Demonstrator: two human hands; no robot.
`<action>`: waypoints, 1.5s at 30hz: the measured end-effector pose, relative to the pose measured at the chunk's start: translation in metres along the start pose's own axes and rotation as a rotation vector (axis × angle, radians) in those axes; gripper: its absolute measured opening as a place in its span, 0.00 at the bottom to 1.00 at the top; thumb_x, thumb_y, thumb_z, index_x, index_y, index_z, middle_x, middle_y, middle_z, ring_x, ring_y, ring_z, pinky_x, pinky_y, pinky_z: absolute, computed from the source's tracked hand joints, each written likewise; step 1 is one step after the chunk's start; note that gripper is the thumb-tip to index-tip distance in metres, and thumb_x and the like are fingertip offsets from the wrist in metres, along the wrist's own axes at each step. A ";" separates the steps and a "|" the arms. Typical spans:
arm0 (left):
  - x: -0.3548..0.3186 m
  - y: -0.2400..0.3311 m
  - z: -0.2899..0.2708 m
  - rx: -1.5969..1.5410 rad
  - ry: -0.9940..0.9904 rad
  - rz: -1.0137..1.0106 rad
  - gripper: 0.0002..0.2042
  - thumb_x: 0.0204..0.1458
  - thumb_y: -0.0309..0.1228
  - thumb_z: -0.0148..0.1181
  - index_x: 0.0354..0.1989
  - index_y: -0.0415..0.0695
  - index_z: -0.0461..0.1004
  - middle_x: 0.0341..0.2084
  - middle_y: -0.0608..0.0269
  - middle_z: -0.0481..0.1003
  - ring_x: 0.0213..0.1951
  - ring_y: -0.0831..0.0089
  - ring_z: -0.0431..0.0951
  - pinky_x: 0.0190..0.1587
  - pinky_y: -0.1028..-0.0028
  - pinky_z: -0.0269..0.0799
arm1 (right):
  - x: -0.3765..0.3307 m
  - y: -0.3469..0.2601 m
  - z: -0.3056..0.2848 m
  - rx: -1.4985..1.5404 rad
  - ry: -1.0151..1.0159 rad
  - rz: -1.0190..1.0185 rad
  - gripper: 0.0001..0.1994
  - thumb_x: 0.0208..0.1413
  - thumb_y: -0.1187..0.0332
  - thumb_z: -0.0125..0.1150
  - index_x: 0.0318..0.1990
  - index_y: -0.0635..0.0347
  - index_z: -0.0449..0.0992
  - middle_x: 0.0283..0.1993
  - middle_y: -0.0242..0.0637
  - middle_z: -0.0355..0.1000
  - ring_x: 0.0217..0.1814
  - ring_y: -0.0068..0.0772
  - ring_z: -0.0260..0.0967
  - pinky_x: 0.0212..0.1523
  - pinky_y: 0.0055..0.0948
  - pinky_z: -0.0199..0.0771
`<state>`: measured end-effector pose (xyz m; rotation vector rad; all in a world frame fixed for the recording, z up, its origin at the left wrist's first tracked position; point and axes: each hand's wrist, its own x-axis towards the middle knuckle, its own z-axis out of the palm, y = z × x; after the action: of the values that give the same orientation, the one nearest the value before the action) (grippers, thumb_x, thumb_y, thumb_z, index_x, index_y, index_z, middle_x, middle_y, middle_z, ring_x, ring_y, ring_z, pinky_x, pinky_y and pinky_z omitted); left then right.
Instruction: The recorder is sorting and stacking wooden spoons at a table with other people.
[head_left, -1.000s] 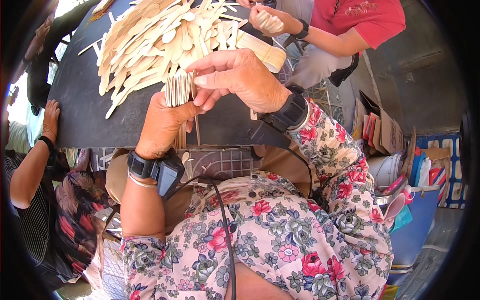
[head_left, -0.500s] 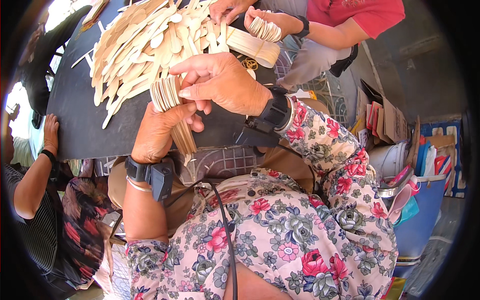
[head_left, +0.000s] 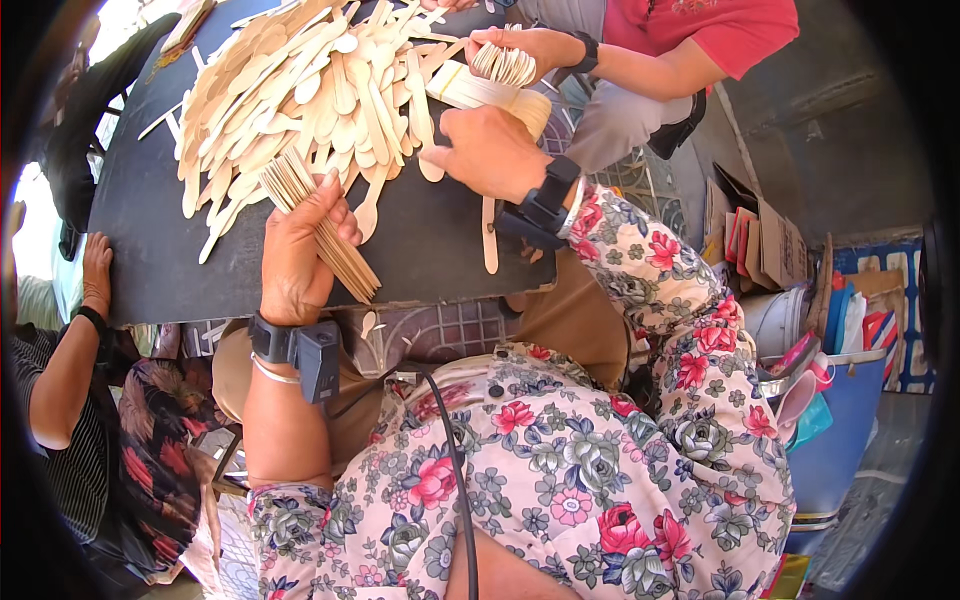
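Note:
My left hand (head_left: 300,250) grips a stack of flat wooden spoons (head_left: 345,260) near the front table edge. The stack slants, showing its thin edges at the upper left. To the right, my right hand (head_left: 490,155) is low over the table, with thumb and curled forefinger apart and the other fingers hidden beneath the palm. Its thumb tip overlaps a loose wooden spoon (head_left: 417,95); whether it touches cannot be told. Beyond both hands lies a large pile of wooden spoons (head_left: 290,100). One pale wooden piece (head_left: 490,235) rests alone below my right wrist.
A bundle of pale wooden pieces (head_left: 465,88) lies beyond my right hand. Across the dark table (head_left: 140,230), a co-worker's hand (head_left: 540,50) holds a wooden stack. Another person's hand (head_left: 97,265) rests at the left edge. A blue bin (head_left: 845,430) stands at right.
My right hand has left the stack and moved right, over where rubber bands lay. My left hand has tilted the stack. The co-worker's hand has shifted slightly left.

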<state>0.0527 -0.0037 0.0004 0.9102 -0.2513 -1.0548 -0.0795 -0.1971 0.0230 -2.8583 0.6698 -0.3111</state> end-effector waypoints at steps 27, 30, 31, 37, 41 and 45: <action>-0.004 0.010 0.012 0.338 0.168 0.315 0.07 0.53 0.28 0.63 0.36 0.38 0.75 0.20 0.66 0.72 0.21 0.80 0.70 0.24 0.80 0.66 | -0.011 0.006 -0.031 1.010 -0.091 0.068 0.05 0.51 0.77 0.59 0.35 0.67 0.77 0.26 0.32 0.72 0.22 0.16 0.66 0.21 0.15 0.65; -0.006 0.021 0.007 0.414 0.129 0.260 0.10 0.54 0.29 0.62 0.39 0.36 0.76 0.20 0.68 0.71 0.21 0.81 0.69 0.24 0.80 0.65 | -0.008 0.001 -0.044 1.060 -0.176 0.076 0.06 0.50 0.78 0.60 0.36 0.68 0.78 0.26 0.34 0.73 0.23 0.17 0.68 0.23 0.17 0.66; -0.008 0.024 0.008 0.414 0.133 0.260 0.10 0.54 0.29 0.62 0.39 0.36 0.76 0.20 0.68 0.71 0.21 0.81 0.69 0.24 0.80 0.65 | -0.007 0.000 -0.043 1.062 -0.179 0.074 0.06 0.50 0.78 0.60 0.36 0.68 0.78 0.26 0.34 0.73 0.23 0.17 0.68 0.23 0.17 0.66; -0.017 0.022 0.013 0.370 -0.134 -0.081 0.10 0.52 0.28 0.64 0.41 0.36 0.77 0.21 0.68 0.74 0.21 0.82 0.71 0.22 0.82 0.65 | -0.003 -0.022 -0.029 1.337 -0.300 0.005 0.07 0.50 0.78 0.60 0.38 0.70 0.77 0.29 0.37 0.75 0.25 0.21 0.70 0.24 0.20 0.69; -0.020 0.019 0.025 0.295 -0.196 -0.118 0.13 0.52 0.29 0.65 0.44 0.39 0.75 0.26 0.64 0.78 0.22 0.83 0.71 0.23 0.84 0.66 | -0.004 -0.035 -0.029 1.477 -0.298 0.025 0.09 0.48 0.78 0.60 0.38 0.71 0.76 0.29 0.39 0.74 0.24 0.24 0.72 0.23 0.21 0.72; -0.015 0.015 0.021 0.346 -0.206 -0.127 0.15 0.51 0.32 0.64 0.46 0.41 0.72 0.30 0.60 0.78 0.26 0.81 0.76 0.22 0.84 0.68 | -0.005 -0.039 -0.030 1.446 -0.267 0.039 0.09 0.51 0.78 0.60 0.40 0.70 0.75 0.31 0.38 0.74 0.24 0.23 0.73 0.22 0.19 0.73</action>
<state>0.0420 0.0007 0.0281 1.1383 -0.5664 -1.2479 -0.0754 -0.1643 0.0601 -1.4524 0.2287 -0.2369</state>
